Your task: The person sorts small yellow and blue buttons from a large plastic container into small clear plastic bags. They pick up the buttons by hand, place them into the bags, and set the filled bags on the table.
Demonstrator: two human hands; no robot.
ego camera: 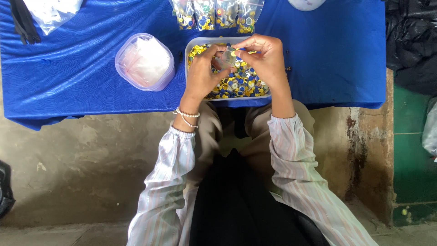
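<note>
Both hands raised over the tray [191, 45] of buttons on the blue surface [82, 68] — left hand [203, 70] and right hand [264, 59] each pinch a small clear bag [226, 58] between them, wrists bent inward.

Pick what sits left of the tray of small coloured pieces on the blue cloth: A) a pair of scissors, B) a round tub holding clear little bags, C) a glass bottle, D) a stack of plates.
B: the clear round tub with small clear bags inside stands just left of the tray on the blue cloth.
</note>
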